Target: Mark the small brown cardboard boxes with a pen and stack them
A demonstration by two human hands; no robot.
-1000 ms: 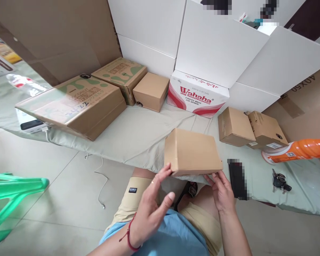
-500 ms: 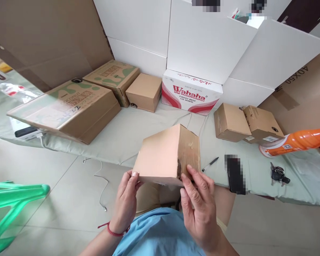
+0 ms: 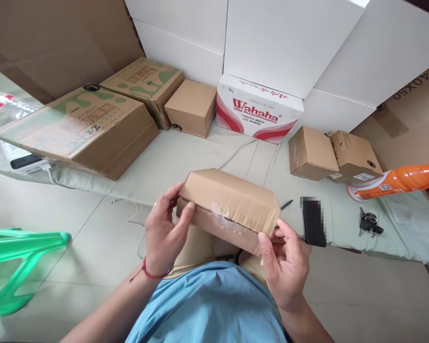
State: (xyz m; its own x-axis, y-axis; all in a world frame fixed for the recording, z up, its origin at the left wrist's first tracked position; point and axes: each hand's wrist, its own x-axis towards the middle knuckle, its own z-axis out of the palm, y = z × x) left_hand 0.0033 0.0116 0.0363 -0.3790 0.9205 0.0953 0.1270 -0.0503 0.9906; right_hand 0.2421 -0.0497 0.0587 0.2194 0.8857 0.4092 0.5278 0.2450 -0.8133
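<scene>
I hold a small brown cardboard box point(image 3: 229, 202) over my lap, its top sealed with clear tape. My left hand point(image 3: 164, 233), with a red string at the wrist, grips the box's left end, thumb on the front and fingers wrapped round the corner. My right hand point(image 3: 286, 259) grips the right end from below, thumb pressed on the front edge. The box is level and lifted clear of the cloth-covered surface point(image 3: 186, 162) in front of me.
On the cloth stand two green-printed cartons point(image 3: 89, 126), a plain brown box point(image 3: 191, 107), a red and white Wahaha carton point(image 3: 259, 112) and two small brown boxes point(image 3: 314, 152). A pen point(image 3: 286, 205), a dark phone point(image 3: 312, 221), keys point(image 3: 369, 222) and an orange bottle point(image 3: 396, 181) lie right. A green stool point(image 3: 17, 262) stands left.
I have lifted the box off the cloth edge and turned it in both hands; the taped side now faces up and my hands grip its two ends.
</scene>
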